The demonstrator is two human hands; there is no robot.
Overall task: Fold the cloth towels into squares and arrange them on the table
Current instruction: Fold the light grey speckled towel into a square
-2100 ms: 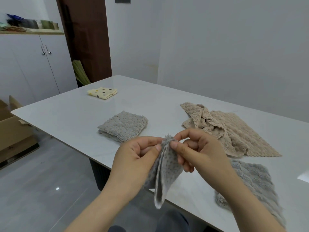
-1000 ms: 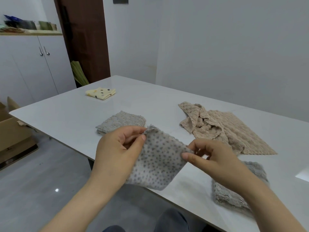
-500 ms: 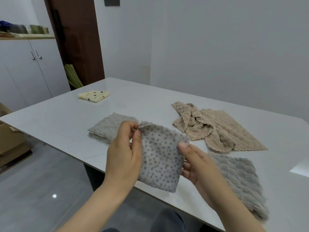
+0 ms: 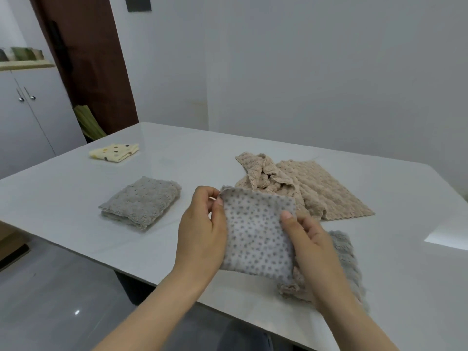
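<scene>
While the left hand [image 4: 202,231] is pinching the top corner of the grey dotted towel [image 4: 258,239] and the right hand [image 4: 312,240] is clamping its opposite edge, the folded square is hovering above the tabletop [image 4: 63,193], probably being trued before set-down. Under the right hand a fluffy grey towel [image 4: 347,254] is waiting, with crumpled beige towels [image 4: 316,191] beyond. Left of the left hand, a folded grey towel [image 4: 141,201] and, farther, a yellow dotted towel [image 4: 115,152] are lying arranged. No writing is showing.
</scene>
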